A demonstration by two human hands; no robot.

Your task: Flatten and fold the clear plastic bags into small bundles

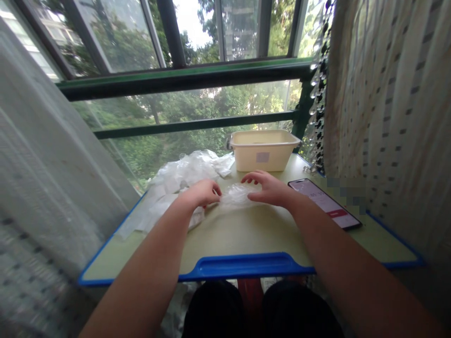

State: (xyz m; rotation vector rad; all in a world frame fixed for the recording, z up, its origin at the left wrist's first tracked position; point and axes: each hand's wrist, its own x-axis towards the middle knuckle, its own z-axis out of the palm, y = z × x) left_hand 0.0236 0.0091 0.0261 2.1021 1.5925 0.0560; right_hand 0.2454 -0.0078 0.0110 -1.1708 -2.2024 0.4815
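Note:
A crumpled clear plastic bag (235, 195) lies on the table between my two hands. At its left edge is my left hand (207, 191), fingers loosely curved with a gap showing among them. I cannot tell whether its fingertips touch the plastic. On the other side, my right hand (266, 188) is open, its thumb and fingers spread around the bag's right edge. A heap of thin white and clear plastic bags (183, 174) spreads to the left, partly hidden behind my left forearm.
A cream plastic bin (246, 159) with side handles stands at the back of the blue-edged table (246, 234). To the right lies a phone (324, 204) with its screen lit. Window rails (190, 80) rise behind; curtains (384, 94) hang on both sides.

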